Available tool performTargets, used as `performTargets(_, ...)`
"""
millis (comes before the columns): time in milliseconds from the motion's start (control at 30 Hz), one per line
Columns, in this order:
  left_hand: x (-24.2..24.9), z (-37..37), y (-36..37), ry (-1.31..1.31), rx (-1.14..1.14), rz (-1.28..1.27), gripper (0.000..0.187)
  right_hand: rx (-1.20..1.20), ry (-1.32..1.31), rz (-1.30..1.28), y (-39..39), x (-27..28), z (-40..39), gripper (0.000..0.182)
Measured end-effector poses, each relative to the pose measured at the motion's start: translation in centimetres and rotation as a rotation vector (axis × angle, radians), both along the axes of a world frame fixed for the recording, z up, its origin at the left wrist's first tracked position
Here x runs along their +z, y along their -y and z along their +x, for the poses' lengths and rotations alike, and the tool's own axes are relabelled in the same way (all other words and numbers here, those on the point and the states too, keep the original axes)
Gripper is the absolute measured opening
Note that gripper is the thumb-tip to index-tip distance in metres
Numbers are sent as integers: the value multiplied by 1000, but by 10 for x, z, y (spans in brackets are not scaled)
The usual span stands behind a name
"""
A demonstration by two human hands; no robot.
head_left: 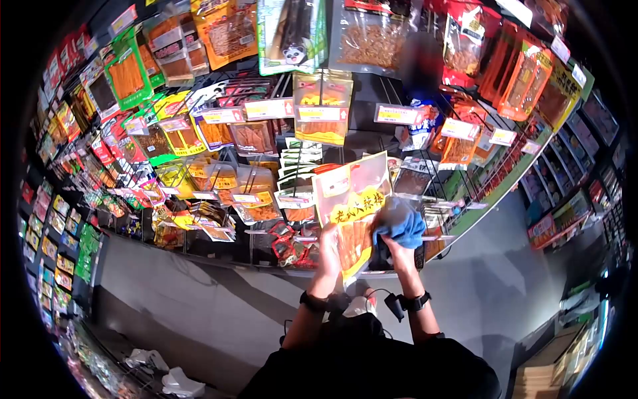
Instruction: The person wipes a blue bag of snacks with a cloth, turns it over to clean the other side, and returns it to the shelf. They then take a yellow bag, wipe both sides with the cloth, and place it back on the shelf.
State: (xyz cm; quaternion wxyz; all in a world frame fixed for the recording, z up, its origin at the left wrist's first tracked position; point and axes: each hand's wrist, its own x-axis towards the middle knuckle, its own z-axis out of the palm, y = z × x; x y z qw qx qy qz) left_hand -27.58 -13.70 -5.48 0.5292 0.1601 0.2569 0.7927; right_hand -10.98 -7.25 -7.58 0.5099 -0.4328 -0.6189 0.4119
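Note:
A yellow snack packet [359,206] with a clear window and dark lettering is held upright in front of the rack, slightly tilted. My left hand [327,256] grips its lower left edge. A blue-grey cloth [401,225] is bunched in my right hand [401,255], against the packet's right side. The cloth hides most of the right fingers. Black bands circle both wrists.
A curved rack of hanging snack packets [322,106] with price tags [269,108] spans the space ahead. More shelves stand at far left and right. White plastic bags [181,384] lie at lower left. Cardboard boxes [541,372] sit at lower right.

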Motion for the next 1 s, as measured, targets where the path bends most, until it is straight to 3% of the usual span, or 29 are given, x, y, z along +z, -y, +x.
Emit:
performTargets(33,14,2,4,-73,62,-45,40,120,-243,-160,-2,-14,4,37)
performTargets(100,12,1,-6,-1,-11,-68,27,259,-608,-370,11,2,0,39)
performTargets(133,9,5,-3,-41,-59,-106,31,296,-661,-539,7,-12,9,43)
performTargets(167,31,16,-2,-75,49,-90,36,389,-797,-585,2,-29,17,44)
performTargets(233,-12,12,-24,-120,74,-94,34,423,-843,-579,8,-27,21,45)
performTargets(267,4,19,-24,-81,53,-90,32,407,-761,-618,9,-17,22,47)
performTargets(367,-23,11,-37,-258,-25,-174,40,275,-657,-761,2,-3,30,39)
performTargets(400,-16,6,-41,-342,-31,-158,37,231,-704,-630,5,15,24,33)
performTargets(433,-9,-3,-44,-592,-89,-200,37,192,-705,-554,2,14,25,29)
performTargets(500,24,0,-58,-664,78,-74,38,195,-702,-515,-12,8,31,26)
performTargets(533,42,-6,-66,-597,-16,-101,44,189,-682,-497,-24,-7,33,24)
performTargets(567,45,-13,-87,-557,-59,103,52,216,-660,-476,-34,-14,35,24)
performTargets(633,95,-18,-106,-780,-79,109,58,203,-615,-510,-49,-11,39,23)
performTargets(767,126,-28,-163,-1148,-157,192,41,206,-572,-299,-98,-24,38,25)
performTargets(800,131,-28,-174,-1345,-86,202,27,219,-572,-265,-110,-25,38,27)
performTargets(933,134,-27,-207,-1348,-60,294,14,295,-589,-181,-121,17,41,31)
performTargets(967,139,-25,-207,-1371,41,352,16,297,-564,-119,-123,27,42,33)
performTargets(1000,143,-22,-208,-1213,-26,345,16,314,-583,-109,-132,26,43,34)
